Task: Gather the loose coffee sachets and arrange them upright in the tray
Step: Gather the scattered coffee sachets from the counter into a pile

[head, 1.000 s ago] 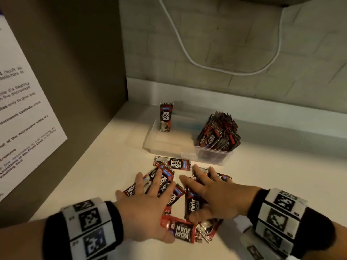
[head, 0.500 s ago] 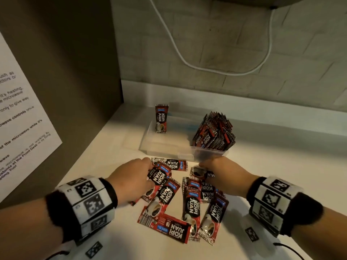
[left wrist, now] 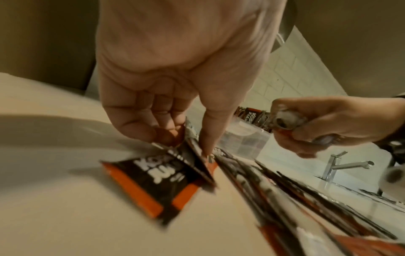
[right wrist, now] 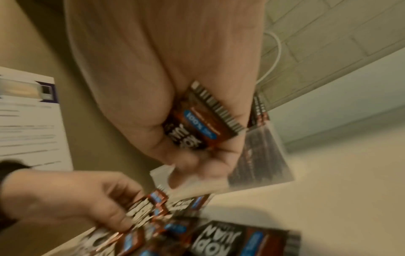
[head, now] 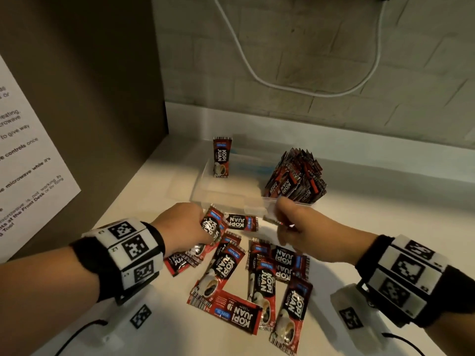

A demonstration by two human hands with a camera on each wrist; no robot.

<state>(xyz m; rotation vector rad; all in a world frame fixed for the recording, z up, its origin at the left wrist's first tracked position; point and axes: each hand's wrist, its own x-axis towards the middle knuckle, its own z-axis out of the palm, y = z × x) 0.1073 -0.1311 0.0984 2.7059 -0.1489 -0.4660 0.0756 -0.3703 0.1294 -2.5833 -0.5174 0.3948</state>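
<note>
The clear plastic tray [head: 226, 201] is my landmark: a packed bunch of upright sachets [head: 295, 181] fills its right end, and one lone sachet [head: 222, 157] stands at its far left corner. The loose Kopi Juan sachets [head: 257, 281] lie scattered flat and overlapping on the counter just in front of it. My left hand [head: 182, 228] pinches a sachet or two off that spread; my right hand [head: 298, 227] is curled round one sachet at the tray's near rim. These packets look slick, so a loose pinch could drop one. Knocking the light tray could topple the lone sachet.
</note>
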